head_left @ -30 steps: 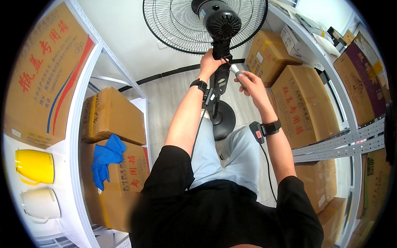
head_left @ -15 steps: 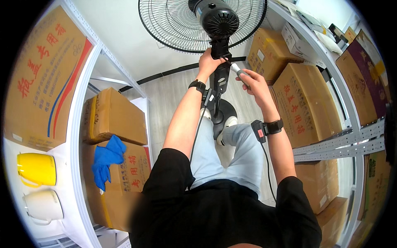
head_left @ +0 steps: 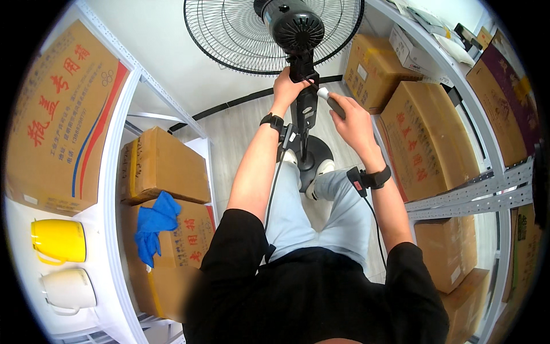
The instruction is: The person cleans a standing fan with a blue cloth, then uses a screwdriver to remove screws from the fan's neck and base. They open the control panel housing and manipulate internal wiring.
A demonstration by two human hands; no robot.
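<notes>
A black standing fan (head_left: 293, 31) rises at top centre, with its round base (head_left: 315, 155) on the floor between my feet. My left hand (head_left: 286, 89) is closed around the black pole (head_left: 305, 114) just below the motor housing. In my right hand (head_left: 352, 123) is a screwdriver (head_left: 333, 103) with a grey and white handle, its shaft pointing up-left at the joint beside my left fingers; whether the tip touches a screw is too small to tell. Both wrists wear black straps with small cabled devices.
Metal shelving (head_left: 134, 80) runs along both sides, holding cardboard boxes (head_left: 163, 160). A yellow kettle (head_left: 58, 238), a white kettle (head_left: 67, 289) and a blue cloth (head_left: 157, 221) are at left. Papers and small items (head_left: 444, 34) lie on the upper right shelf.
The fan appears slightly farther left. My right foot has moved forward beside the base. My left hand stays on the pole; my right hand still holds the screwdriver, its fingers slightly shifted.
</notes>
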